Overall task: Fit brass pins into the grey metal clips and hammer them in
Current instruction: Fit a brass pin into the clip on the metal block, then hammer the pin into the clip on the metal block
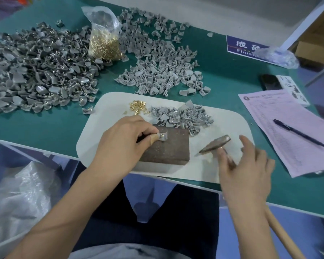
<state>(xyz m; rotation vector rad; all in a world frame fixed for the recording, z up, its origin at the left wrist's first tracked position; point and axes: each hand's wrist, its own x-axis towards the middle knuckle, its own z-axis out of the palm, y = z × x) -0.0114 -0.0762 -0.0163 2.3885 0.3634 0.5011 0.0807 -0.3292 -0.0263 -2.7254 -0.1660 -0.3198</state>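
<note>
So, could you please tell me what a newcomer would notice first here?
Probably the two big heaps of grey clips across the green table, with a bag of brass pins between them. Nearer, the left hand pinches a clip on a brown block while the right hand holds a hammer.

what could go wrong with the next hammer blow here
1. The left hand pinches the clip on the block, fingertips right beside the pin, so a slightly off blow from the hammer could hit a finger.
2. The right hand seems to hold the hammer loosely, fingers partly spread; it might slip or twist.
3. The clip sits near the block's far corner, so it could skid off.
</note>
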